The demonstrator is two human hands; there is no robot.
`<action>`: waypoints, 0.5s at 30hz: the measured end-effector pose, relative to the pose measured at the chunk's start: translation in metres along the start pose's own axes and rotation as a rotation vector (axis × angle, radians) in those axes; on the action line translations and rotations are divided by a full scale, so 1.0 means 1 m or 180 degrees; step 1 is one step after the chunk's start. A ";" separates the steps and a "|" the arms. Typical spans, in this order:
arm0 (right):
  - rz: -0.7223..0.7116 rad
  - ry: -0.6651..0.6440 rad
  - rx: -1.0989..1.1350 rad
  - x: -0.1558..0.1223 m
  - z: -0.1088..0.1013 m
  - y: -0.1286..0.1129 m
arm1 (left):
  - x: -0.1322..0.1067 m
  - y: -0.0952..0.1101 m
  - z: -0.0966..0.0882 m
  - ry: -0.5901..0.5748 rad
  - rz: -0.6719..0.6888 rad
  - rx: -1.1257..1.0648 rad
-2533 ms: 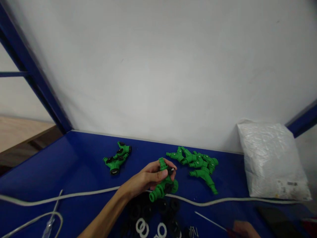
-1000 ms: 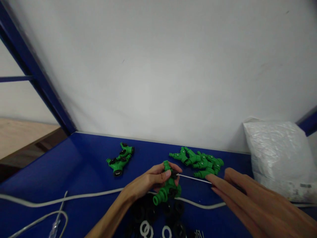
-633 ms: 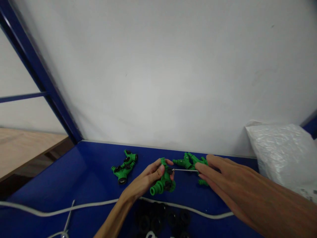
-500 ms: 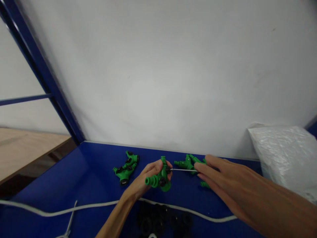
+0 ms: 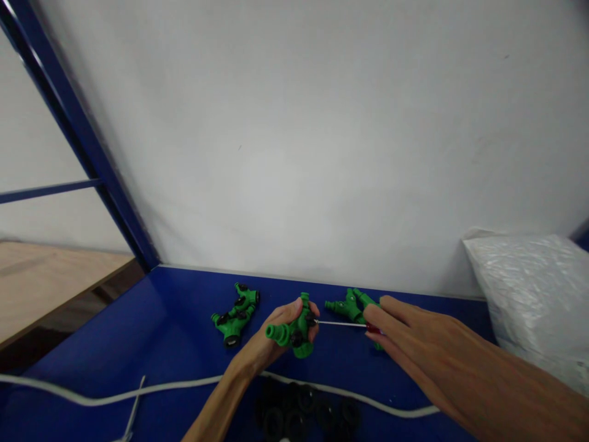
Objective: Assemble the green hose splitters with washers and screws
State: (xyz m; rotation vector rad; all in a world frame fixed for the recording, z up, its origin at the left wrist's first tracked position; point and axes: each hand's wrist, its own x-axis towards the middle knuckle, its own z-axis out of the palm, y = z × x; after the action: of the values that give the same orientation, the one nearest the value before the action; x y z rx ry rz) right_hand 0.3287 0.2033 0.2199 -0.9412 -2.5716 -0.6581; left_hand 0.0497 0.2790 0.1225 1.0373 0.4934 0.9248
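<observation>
My left hand (image 5: 276,328) is closed round a green Y-shaped hose connector (image 5: 302,334) with black valve knobs, held up over the blue tabletop. My right hand (image 5: 396,325) grips a screwdriver (image 5: 343,323); a bit of its red handle shows between the fingers. The thin metal shaft points left, its tip at the black knob on the connector's right side. Several more green connectors (image 5: 347,307) lie behind and partly under my right hand. To the left of my left hand rest other green connectors with black knobs (image 5: 234,325).
A white cord (image 5: 179,385) crosses the blue table (image 5: 151,331), with a white cable tie (image 5: 134,408) near it. Several black rings (image 5: 294,420) lie at the front. At right is a clear plastic-wrapped package (image 5: 534,294); behind rises a white wall (image 5: 294,153).
The connector has tilted slightly, its lower-left outlet moving left. My right hand and screwdriver have dropped a little, and the red handle has come into sight.
</observation>
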 end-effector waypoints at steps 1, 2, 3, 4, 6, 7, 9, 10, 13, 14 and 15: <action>-0.0143 0.0017 -0.0093 0.007 -0.005 -0.004 | 0.000 0.000 0.000 -0.0004 -0.0004 0.0012; -0.0235 -0.0008 -0.0134 0.015 -0.010 -0.007 | 0.000 -0.001 0.000 -0.0016 0.0005 0.0028; -0.0354 -0.0081 -0.0145 0.023 -0.016 -0.009 | 0.000 -0.001 0.000 -0.0035 0.0011 0.0049; -0.0369 -0.0069 -0.0110 0.031 -0.021 -0.011 | 0.000 -0.001 0.000 -0.0048 0.0018 0.0069; -0.0291 -0.0106 -0.0020 0.043 -0.031 -0.013 | 0.000 -0.001 0.001 -0.0063 0.0029 0.0086; -0.0241 -0.0095 0.0017 0.048 -0.034 -0.014 | -0.001 -0.001 0.001 -0.0071 0.0031 0.0086; -0.0170 -0.0061 0.0057 0.053 -0.037 -0.017 | -0.001 -0.001 0.002 -0.0112 0.0037 0.0074; -0.0154 -0.0053 0.0071 0.053 -0.038 -0.018 | -0.001 -0.001 0.003 -0.0123 0.0044 0.0069; -0.0177 -0.0074 0.0100 0.051 -0.036 -0.020 | -0.002 0.000 0.006 -0.0082 -0.0002 0.0056; -0.0189 -0.0075 0.0097 0.050 -0.036 -0.020 | -0.002 0.000 0.007 -0.0052 -0.0027 0.0029; -0.0200 -0.0067 0.0093 0.050 -0.035 -0.020 | -0.002 0.000 0.008 -0.0020 -0.0049 -0.0017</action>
State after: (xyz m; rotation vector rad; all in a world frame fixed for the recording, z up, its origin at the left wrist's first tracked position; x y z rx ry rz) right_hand 0.2840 0.1972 0.2652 -0.8658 -2.6313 -0.6289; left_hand 0.0549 0.2730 0.1262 1.0299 0.4929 0.9085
